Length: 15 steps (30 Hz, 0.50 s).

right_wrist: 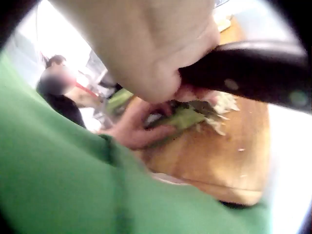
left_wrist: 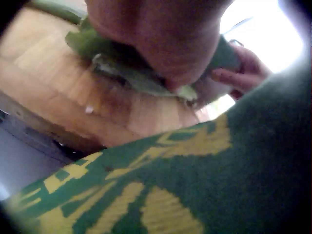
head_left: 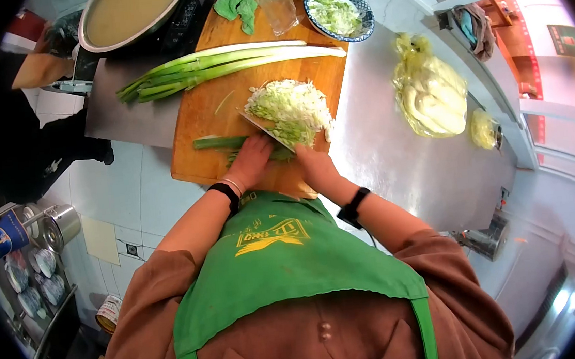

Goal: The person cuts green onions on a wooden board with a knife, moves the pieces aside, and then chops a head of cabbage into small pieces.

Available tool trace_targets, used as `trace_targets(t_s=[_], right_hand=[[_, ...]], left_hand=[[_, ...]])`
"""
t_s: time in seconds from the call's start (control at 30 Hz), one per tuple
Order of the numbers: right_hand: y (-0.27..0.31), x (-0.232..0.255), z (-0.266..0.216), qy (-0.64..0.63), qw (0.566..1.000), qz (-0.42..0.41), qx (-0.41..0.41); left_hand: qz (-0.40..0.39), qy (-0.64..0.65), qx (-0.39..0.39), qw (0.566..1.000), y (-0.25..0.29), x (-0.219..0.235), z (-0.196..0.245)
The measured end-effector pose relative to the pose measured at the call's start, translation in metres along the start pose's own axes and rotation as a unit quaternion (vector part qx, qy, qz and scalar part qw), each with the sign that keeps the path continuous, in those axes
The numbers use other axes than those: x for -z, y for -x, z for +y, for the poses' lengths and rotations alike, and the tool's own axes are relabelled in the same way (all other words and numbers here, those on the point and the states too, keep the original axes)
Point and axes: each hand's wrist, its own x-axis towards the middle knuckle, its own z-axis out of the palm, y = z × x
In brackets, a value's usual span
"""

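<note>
My right hand grips the dark handle of a knife, whose blade stands on the wooden board. Left of the blade, my left hand holds down green scallion leaves, its fingers curled over them. In the left wrist view the hand covers part of the leaves. A heap of chopped scallion lies just beyond the blade. Whole scallions lie across the board farther back. Where the blade meets the leaves is partly hidden by my hands.
A patterned bowl with chopped scallion stands at the board's back right, near a green leaf. Yellowish plastic bags lie on the metal counter. A large pan is at the back left, with another person beside it.
</note>
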Motion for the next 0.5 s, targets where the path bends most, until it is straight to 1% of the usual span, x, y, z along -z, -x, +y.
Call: trace_targets(t_s=[0.07, 0.1, 0.13, 0.2, 0.27, 0.33, 0.37, 0.4, 0.47, 0.5], right_hand=[[-0.02, -0.011, 0.007, 0.032, 0.999, 0.007, 0.016], [-0.017, -0.01, 0.005, 0.028, 1.0, 0.008, 0.011], [-0.013, -0.001, 0.001, 0.013, 1.0, -0.002, -0.003], [-0.014, 0.022, -0.005, 0.004, 1.0, -0.011, -0.009], [0.004, 0.031, -0.015, -0.001, 0.997, -0.057, -0.046], [0.004, 0.007, -0.006, -0.009, 0.998, -0.048, -0.048], [-0.001, -0.005, -0.002, -0.02, 0.999, -0.027, -0.036], [-0.009, -0.007, -0.004, -0.031, 0.999, -0.003, -0.021], [-0.025, -0.003, -0.001, -0.038, 0.999, 0.012, -0.005], [-0.021, 0.0, -0.004, -0.046, 0.999, 0.027, 0.001]], left_hand=[[0.0, -0.011, -0.004, 1.0, -0.002, 0.004, -0.004], [-0.013, -0.004, 0.001, 1.0, 0.0, 0.007, -0.001], [-0.024, 0.003, 0.003, 1.0, 0.0, 0.007, 0.001], [-0.009, 0.004, 0.002, 1.0, -0.003, 0.006, 0.0], [0.001, 0.009, 0.006, 1.0, 0.0, 0.003, 0.001], [-0.003, 0.005, 0.015, 1.0, 0.002, 0.001, 0.002], [-0.004, 0.007, 0.015, 1.0, 0.003, -0.001, 0.003], [-0.005, 0.009, 0.015, 1.0, 0.003, -0.001, 0.002], [-0.006, 0.007, 0.014, 1.0, 0.003, 0.0, -0.003], [-0.009, 0.008, 0.012, 1.0, 0.005, 0.001, 0.001]])
